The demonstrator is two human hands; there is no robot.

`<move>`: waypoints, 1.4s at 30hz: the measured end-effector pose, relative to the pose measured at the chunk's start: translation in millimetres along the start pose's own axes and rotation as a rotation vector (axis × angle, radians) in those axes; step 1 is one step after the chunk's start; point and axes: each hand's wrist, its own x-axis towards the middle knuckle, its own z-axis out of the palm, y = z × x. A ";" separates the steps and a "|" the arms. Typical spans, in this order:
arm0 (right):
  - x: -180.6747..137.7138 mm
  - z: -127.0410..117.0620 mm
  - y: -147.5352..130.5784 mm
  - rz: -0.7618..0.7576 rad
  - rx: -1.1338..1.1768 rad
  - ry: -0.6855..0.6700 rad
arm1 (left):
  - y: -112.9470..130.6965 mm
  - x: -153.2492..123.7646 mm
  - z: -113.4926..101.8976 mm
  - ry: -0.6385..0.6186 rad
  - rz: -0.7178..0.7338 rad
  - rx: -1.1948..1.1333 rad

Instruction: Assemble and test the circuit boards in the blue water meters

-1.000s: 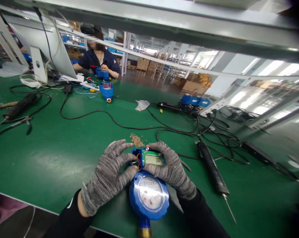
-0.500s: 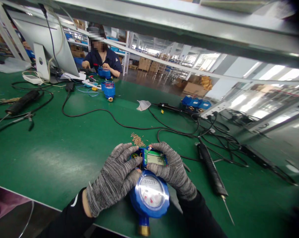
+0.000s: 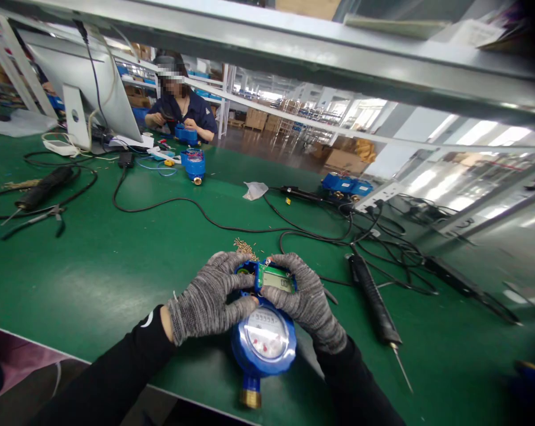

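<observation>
Gripping blue water meter (image 3: 264, 343) on green table (image 3: 94, 278), gloved left hand (image 3: 209, 299) and right hand (image 3: 305, 299) curled round its display (image 3: 276, 279); digits too blurred to read.

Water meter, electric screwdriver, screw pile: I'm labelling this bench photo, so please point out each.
water meter (image 3: 267, 334): head view, on the round dial glass.
electric screwdriver (image 3: 373, 297): head view, on its black handle.
screw pile (image 3: 243, 244): head view, on the heap's middle.

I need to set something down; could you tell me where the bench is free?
Bare mat lies left of the left hand, between water meter and pliers; also right of the screwdriver. Cables crowd the far right.
</observation>
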 end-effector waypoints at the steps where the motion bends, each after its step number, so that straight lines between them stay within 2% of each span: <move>1: 0.2 0.1 -1.0 0.001 0.004 0.000 | 1.3 1.1 1.5 0.017 -0.052 -0.046; 6: 1.1 1.1 -0.5 0.002 -0.001 0.017 | 8.7 8.1 9.4 0.093 -0.275 -0.162; 11: 0.9 1.7 2.6 -0.012 -0.003 0.030 | 11.1 17.3 11.5 0.065 -0.378 -0.242; 18: 1.9 0.7 1.0 0.055 0.069 0.019 | 10.1 16.4 16.8 0.134 -0.505 -0.497; 21: 3.3 1.2 2.5 0.064 0.081 0.015 | 7.2 18.8 13.8 0.090 -0.504 -0.581; 27: 4.0 -0.4 3.2 0.106 0.119 0.008 | 5.1 34.7 3.1 -0.040 -0.444 -0.553; 32: 5.7 -0.4 2.9 0.129 0.135 0.011 | 2.4 44.5 -8.7 -0.230 -0.433 -0.606; 34: 6.4 0.9 3.4 0.120 0.133 0.014 | 1.1 45.9 -10.3 -0.265 -0.433 -0.627; 42: 0.9 1.6 5.8 0.095 0.105 0.020 | -5.6 47.3 7.1 -0.106 -0.422 -0.336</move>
